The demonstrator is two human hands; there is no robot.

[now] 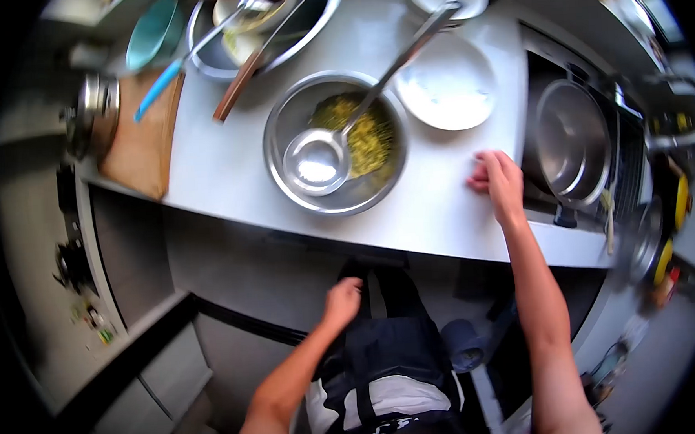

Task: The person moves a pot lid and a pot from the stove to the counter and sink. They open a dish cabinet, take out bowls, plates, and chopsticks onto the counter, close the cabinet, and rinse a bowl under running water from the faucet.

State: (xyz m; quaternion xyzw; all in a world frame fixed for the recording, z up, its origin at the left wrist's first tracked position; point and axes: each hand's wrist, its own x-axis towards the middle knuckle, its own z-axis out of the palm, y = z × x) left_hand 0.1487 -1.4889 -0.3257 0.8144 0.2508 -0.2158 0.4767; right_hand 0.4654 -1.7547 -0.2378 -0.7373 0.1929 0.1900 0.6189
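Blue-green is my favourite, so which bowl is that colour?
The bowl just beyond the wooden cutting board, left of the big metal bowl. It alone is blue-green; the others look silvery or pale.

Blue handle (158,89) — brown board (140,133); yellow-green food (369,143) — white plate (445,84).

Your clothing is mostly black or very dark navy. Across your torso garment (393,342) runs a white-to-pale-grey panel (410,394), split by a narrow dark vertical band (364,401). Small white markings (390,430), too blurred for you to read, sit on the dark fabric nearer your chest. Your legwear (403,294) is dark, and your forearms and hands are bare.
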